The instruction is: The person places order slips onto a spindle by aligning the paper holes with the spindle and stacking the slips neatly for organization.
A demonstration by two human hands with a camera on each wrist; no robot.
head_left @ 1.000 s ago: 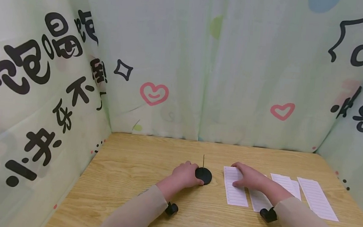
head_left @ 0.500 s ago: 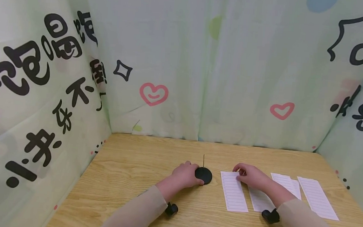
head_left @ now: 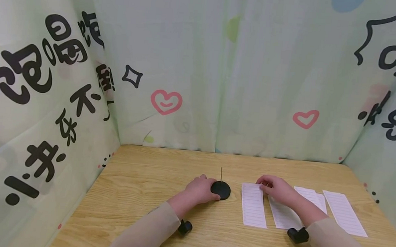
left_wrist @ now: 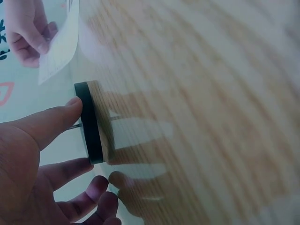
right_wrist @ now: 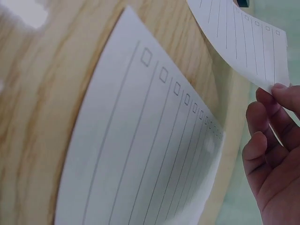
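From the head view, we look down at a wood-grain desk [head_left: 142, 173] in front of pale green curtains [head_left: 202, 62] printed with hearts and black lettering. A person's left hand [head_left: 199, 189] holds the left side of a black round base [head_left: 220, 190] with a thin upright rod [head_left: 221, 174], near the middle of the desk. Just to the right of that base, the right hand [head_left: 277, 189] pinches the top right corner of a lined checklist sheet [head_left: 253, 206]. Beyond it lie more sheets: a second sheet [head_left: 282, 217], partly under the right forearm, then two overlapping sheets [head_left: 306, 194], and, farthest right, a slanted sheet [head_left: 345, 213]. From the left wrist, seen sideways, we find the left hand's thumb and index finger touching the base's edge at two separate places, spread to its width; the other fingers curl loosely beside it, and the glossy desk mirrors them. At the upper left, the pinched sheet bows in the right hand's grip. From the right wrist, we see the right hand's thumb and fingertips meeting on the corner of the curved sheet, the remaining fingers bent. Nearer to us, another sheet rests on the desk, its ruled lines each headed by a small square box.
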